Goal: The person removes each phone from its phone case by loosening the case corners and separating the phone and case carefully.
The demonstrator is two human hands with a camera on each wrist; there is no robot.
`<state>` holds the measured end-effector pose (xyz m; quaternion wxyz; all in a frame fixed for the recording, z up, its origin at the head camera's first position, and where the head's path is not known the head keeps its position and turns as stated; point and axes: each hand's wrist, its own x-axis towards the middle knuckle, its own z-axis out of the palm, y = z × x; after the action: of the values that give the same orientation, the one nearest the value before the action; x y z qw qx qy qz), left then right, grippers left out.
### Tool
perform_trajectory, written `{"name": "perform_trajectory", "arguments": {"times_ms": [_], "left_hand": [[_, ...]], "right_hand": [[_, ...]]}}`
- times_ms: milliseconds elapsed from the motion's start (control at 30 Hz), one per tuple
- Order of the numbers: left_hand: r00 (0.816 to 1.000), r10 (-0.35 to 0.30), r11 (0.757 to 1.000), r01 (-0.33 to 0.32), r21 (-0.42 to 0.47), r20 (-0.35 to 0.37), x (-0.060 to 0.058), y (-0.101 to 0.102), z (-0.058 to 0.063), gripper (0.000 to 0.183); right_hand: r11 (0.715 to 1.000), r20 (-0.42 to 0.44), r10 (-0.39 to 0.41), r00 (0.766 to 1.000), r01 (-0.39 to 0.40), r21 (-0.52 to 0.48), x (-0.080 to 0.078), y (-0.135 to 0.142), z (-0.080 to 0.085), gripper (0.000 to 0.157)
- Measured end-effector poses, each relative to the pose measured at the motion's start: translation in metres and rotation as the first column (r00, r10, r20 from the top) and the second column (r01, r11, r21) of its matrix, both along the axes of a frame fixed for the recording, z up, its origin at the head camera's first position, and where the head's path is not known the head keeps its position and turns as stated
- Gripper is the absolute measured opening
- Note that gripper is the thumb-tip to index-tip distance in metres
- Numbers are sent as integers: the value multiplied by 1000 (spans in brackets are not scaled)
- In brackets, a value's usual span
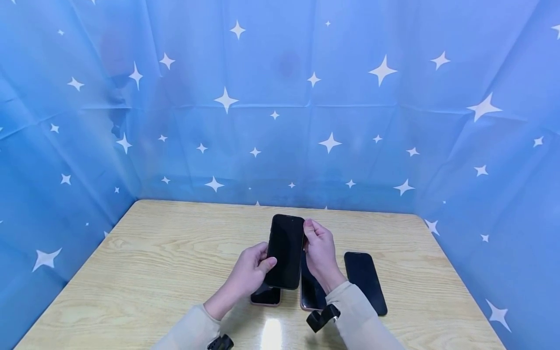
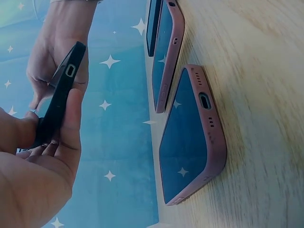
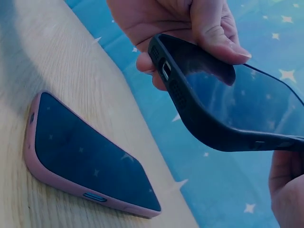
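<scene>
A phone in a black case (image 1: 285, 253) is held up over the table by both hands, its dark screen facing up toward the head camera. My left hand (image 1: 249, 270) grips its lower left edge, with the thumb over the screen's border and fingers behind. At the upper right corner, my right hand (image 1: 321, 248) pinches the case. The right wrist view shows the charging port in the bottom edge of the black case (image 3: 190, 114). Beneath lie two phones in pink cases, one phone (image 1: 265, 296) below the left hand, the other phone (image 1: 311, 291) partly hidden by the right wrist.
Another dark phone (image 1: 365, 279) lies to the right of the right forearm. All rest on a light wooden table (image 1: 175, 253). A blue curtain with white stars (image 1: 280, 121) hangs behind and on both sides.
</scene>
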<state>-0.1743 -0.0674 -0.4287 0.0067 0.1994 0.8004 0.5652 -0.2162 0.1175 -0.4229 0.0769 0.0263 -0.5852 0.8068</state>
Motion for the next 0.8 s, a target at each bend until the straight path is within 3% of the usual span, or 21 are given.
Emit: {"name": "perform_trajectory", "arguments": {"times_ms": [233,467,633,800], "left_hand": [[1000,-15,1000,15,22,13,-1,-1,1,17],[997,-67,993,62,98,49,-1,-1,4,7],[999,-30,997,28,69,27,-3,-1,4,13],[999,6,993,-13,118,53,-5,-3,3,10]], "right_hand": [[994,22,31,999,-28,-101,-2,-1,-3,49],[980,99,54,994,-33,-196,0,-2,2,32],[973,127,78,989,-48,-224,-2,-1,7,29],[978,132,102,986,-75,-193,-4,-1,12,36]]}}
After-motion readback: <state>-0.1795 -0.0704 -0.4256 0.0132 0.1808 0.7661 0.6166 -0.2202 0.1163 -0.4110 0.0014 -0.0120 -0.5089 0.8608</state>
